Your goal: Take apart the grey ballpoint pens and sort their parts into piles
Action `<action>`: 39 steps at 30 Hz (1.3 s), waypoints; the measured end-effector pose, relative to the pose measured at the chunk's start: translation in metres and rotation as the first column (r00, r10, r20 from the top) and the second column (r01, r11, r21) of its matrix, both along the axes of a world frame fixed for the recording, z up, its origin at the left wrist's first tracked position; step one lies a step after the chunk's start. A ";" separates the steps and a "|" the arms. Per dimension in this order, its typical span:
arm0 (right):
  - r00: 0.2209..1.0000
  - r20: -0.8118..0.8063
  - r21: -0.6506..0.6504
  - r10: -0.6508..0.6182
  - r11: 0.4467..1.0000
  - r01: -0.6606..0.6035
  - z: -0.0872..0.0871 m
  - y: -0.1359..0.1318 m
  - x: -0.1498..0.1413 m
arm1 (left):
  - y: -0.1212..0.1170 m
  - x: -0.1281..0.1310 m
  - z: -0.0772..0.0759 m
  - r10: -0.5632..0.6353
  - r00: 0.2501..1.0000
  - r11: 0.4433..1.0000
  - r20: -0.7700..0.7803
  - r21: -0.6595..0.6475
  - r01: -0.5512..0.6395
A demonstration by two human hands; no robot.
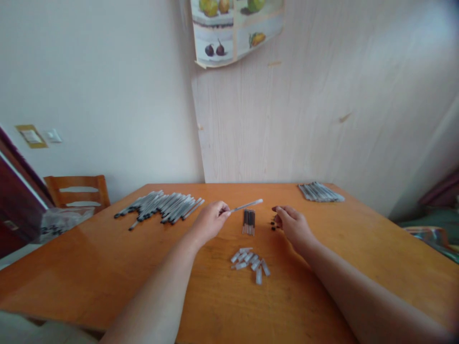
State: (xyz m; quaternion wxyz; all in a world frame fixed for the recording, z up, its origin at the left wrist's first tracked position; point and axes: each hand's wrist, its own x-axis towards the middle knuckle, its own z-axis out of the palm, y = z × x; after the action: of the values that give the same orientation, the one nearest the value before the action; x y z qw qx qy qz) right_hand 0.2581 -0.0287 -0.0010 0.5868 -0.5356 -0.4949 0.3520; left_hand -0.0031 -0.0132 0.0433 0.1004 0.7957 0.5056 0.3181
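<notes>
Holding a slender pale tube [246, 206] in a narrow pinch, the left hand [215, 213], in the head view, is over the middle of the tabletop [89, 267]. Tube tilted: whitish free end points right and slightly upward, toward the right hand [289, 221]; the held end is hidden in the fingers.

Right hand: fingers bent and drawn narrow, just right of centre. A small dark piece [274, 209] shows at its fingertips; cannot tell whether it is gripped. Beneath and beside these fingers lie a few small black plugs [273, 228], partly hidden by the hand.

Between the hands: a compact row of thin rods [248, 221], dark at the far part, paler at the near ends, lying side by side. Nearer, in front of the row: a loose cluster of translucent caps [255, 263], pointing in several directions.

Far left on the tabletop: a broad pile of pale tubes with black ends [175, 205], mostly slanted alike, black ends toward the near left. Far right: a flat bundle of similar slender items [320, 192], laid close together; details too small to read.

Surroundings: wooden chair [77, 181] beyond the left edge, clear plastic bag [59, 222] with dark bits near it. Fruit pictures [234, 28] hang on the far wall [118, 95].
</notes>
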 end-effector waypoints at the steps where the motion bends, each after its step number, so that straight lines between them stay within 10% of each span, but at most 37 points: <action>1: 0.999 -0.027 -0.003 0.029 1.000 -0.029 0.002 -0.002 -0.002 | -0.002 0.003 -0.001 -0.020 1.000 1.000 0.004 -0.002 0.020; 24: 0.927 -0.236 -0.011 0.291 0.953 -0.302 0.015 -0.027 -0.027 | -0.030 0.038 0.004 -0.134 0.978 0.991 -0.159 0.001 0.136; 34: 0.866 0.393 0.049 0.308 0.934 -0.355 0.014 -0.029 -0.023 | -0.027 0.033 0.003 -0.156 0.955 0.980 -0.250 0.085 0.182; 39: 0.884 0.342 0.029 0.318 0.937 -0.349 0.009 -0.029 -0.023 | -0.023 0.034 0.002 -0.005 0.991 0.974 0.132 0.224 -0.025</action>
State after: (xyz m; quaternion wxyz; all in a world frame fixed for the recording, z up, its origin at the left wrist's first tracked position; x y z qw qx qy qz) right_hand 0.2347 -0.0574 0.0082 0.4491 -0.4671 -0.6865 0.3299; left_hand 0.0305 -0.0359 0.0448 0.0412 0.7766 0.4627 0.4255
